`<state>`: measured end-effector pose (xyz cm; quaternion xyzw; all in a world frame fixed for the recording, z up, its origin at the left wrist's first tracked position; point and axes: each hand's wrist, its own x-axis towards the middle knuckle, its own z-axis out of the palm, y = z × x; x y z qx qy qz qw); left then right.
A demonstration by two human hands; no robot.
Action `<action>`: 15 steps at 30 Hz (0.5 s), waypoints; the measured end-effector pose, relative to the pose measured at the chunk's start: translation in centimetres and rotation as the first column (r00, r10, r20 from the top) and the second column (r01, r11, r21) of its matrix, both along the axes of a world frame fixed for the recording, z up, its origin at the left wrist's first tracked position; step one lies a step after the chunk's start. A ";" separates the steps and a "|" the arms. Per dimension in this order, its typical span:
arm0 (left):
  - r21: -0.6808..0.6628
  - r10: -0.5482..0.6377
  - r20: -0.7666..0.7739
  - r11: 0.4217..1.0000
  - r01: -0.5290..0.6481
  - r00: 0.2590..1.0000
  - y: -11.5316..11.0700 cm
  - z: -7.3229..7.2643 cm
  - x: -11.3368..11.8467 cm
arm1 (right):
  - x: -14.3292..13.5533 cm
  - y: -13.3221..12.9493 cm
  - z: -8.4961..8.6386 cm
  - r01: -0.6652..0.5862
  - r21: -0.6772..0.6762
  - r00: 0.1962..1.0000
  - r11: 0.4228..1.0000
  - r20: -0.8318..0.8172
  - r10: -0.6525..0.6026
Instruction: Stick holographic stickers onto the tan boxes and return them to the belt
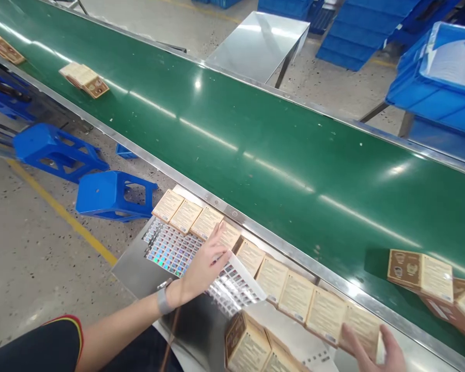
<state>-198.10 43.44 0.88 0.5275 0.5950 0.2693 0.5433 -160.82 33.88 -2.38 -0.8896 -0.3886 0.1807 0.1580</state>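
Note:
A row of several tan boxes runs along the steel table's edge beside the conveyor. My left hand, with a watch on its wrist, reaches over the row's middle. Its fingers are apart, near a box, and a sticker sheet lies by its thumb; whether it grips the sheet is unclear. Another sheet of small shiny stickers rests flat left of it. At the row's right end, my right hand has thumb and fingers around the last box. More boxes stand at the table's front.
A green conveyor belt crosses the view, carrying boxes at right and more boxes at far left. Blue stools stand at left. Behind the belt are a steel table and blue crates.

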 end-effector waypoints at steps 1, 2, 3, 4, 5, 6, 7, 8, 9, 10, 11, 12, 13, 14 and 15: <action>0.015 0.005 0.000 1.000 -0.005 1.000 -0.4 0.3 -0.5 | -1.7 0.2 0.8 0.022 -0.010 0.997 1.000 0.078 -0.021; -0.013 0.009 0.021 1.000 -0.008 1.000 -0.7 0.6 -0.9 | -3.4 0.4 1.7 0.015 0.009 0.991 1.000 0.135 -0.016; -0.058 0.013 0.049 0.998 -0.011 0.999 -1.0 0.9 -1.2 | -5.3 0.6 2.7 -0.032 0.045 0.989 0.998 0.147 0.025; -0.105 0.017 0.078 0.994 -0.009 0.997 -1.1 1.2 -1.5 | -7.3 0.7 3.7 -0.097 0.086 0.988 0.992 0.131 0.085; -0.144 0.021 0.105 0.990 -0.005 0.994 -1.3 1.5 -1.7 | -9.4 0.9 4.6 -0.178 0.134 0.983 0.975 0.079 0.169; -0.176 0.023 0.132 0.984 0.001 0.991 -1.4 1.7 -2.0 | -11.5 1.1 5.4 -0.284 0.176 0.958 0.943 0.015 0.285; -0.202 0.026 0.160 0.979 0.007 0.987 -1.6 1.9 -2.1 | -13.6 1.5 6.0 -0.403 0.220 0.908 0.888 -0.028 0.419; -0.228 0.033 0.188 0.974 0.011 0.982 -1.7 2.1 -2.3 | -15.5 1.8 6.4 -0.509 0.269 0.841 0.818 -0.049 0.539; -0.255 0.042 0.215 0.967 0.015 0.976 -1.9 2.3 -2.4 | -17.3 2.2 6.6 -0.578 0.313 0.781 0.754 -0.055 0.622; -0.290 0.053 0.244 0.957 0.021 0.968 -2.1 2.4 -2.5 | -18.8 2.6 6.7 -0.625 0.349 0.731 0.698 -0.053 0.681; -0.326 0.062 0.278 0.945 0.033 0.959 -2.3 2.5 -2.6 | -20.0 3.0 6.7 -0.652 0.369 0.694 0.662 -0.061 0.718; -0.357 0.066 0.312 0.933 0.053 0.948 -2.4 2.6 -2.8 | -21.0 3.3 6.6 -0.660 0.377 0.675 0.650 -0.083 0.733; -0.379 0.060 0.348 0.922 0.082 0.936 -2.6 2.7 -3.1 | -21.6 3.6 6.6 -0.657 0.374 0.664 0.655 -0.124 0.737; -0.390 0.042 0.380 0.913 0.119 0.924 -2.6 2.8 -3.4 | -21.9 3.8 6.6 -0.647 0.360 0.656 0.672 -0.186 0.732; -0.388 0.011 0.403 0.907 0.160 0.915 -2.7 2.9 -3.7 | -22.0 3.9 6.6 -0.635 0.338 0.645 0.695 -0.263 0.717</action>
